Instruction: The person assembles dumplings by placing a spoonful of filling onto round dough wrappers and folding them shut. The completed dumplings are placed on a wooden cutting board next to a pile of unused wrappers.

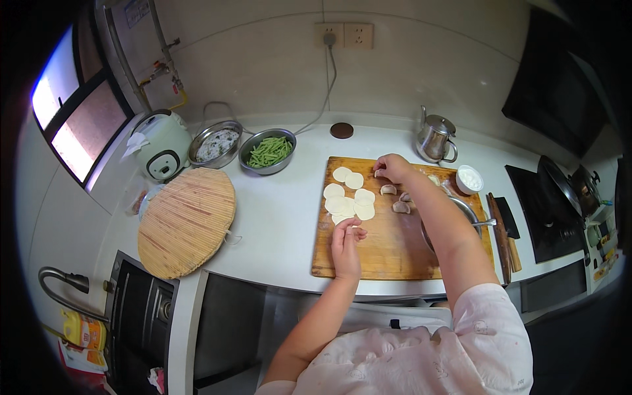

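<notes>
head view | worn, left of pair | faces down and forward (fisheye, edges bend) | counter (pixel 276 220) near below

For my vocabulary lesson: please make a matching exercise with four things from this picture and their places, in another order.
1. thin round pale dough wrappers
2. person's bare right hand
3. shiny steel kettle with spout
4. round grey metal bowl of green beans

A. left of the brown rectangular wooden board
B. at the board's far edge, pinching a small pale dough piece
C. clustered on the board's left half
D. upright beyond the board's right half

Pairs: 1-C; 2-B; 3-D; 4-A
</notes>
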The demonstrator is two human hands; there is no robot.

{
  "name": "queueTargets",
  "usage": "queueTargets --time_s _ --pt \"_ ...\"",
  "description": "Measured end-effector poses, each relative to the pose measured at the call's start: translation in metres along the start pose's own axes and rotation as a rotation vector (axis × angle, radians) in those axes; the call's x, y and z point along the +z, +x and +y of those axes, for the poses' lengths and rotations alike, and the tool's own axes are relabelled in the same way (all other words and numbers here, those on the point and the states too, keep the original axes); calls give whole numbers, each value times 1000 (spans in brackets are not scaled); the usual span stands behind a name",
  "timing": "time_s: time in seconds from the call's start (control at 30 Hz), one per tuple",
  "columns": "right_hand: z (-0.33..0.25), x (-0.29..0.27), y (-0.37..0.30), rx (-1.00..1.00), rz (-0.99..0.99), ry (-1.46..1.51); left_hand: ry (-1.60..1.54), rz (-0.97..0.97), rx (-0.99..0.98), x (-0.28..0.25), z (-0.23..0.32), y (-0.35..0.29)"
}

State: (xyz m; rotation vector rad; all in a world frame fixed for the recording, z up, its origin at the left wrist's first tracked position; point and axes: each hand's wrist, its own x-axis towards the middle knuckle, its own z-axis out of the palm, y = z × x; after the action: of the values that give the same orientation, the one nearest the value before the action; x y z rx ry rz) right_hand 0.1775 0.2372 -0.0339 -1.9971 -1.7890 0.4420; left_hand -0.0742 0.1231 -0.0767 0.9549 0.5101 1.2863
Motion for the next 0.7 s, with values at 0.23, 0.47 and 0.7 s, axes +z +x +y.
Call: queueTargets --time_s 0.23,0.47,0.7 --pt "-28 4 13 13 -28 -78 -65 -15 0 -1 -2 1" --pt "-39 33 27 12 24 -333 -40 -15 2 0 0 0" --pt "-44 35 31 37 1 -345 -52 -32 -9 -1 -3 0"
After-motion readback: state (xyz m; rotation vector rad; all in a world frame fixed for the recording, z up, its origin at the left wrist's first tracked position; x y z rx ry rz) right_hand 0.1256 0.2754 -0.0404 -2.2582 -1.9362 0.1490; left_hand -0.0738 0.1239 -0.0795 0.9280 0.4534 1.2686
